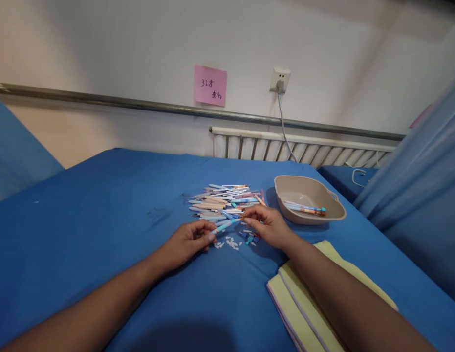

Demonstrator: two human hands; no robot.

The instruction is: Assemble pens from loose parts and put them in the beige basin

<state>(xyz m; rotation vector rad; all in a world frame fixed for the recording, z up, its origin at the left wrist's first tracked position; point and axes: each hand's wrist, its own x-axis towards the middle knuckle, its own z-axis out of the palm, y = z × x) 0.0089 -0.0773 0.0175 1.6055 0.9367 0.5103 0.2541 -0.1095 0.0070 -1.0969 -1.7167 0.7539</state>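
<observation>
My left hand [196,237] is closed round one end of a light blue pen [226,226], which slants up to the right. At its far end, the fingertips of my right hand [266,225] pinch a small orange-brown piece; whether it is joined to the pen I cannot tell. Just behind both hands lies a pile of pen parts [216,201], white, peach, grey and light blue. Small white tips [232,243] are scattered below the held pen. Several little teal and dark blue pieces [249,239] lie under my right hand.
A beige plastic basin [308,183] with several pens [304,208] in it stands to the right. Nearer me, a folded yellow cloth [296,298] lies beneath my right forearm. Blue sheeting [84,210] covers the table; a radiator [264,146] is behind it.
</observation>
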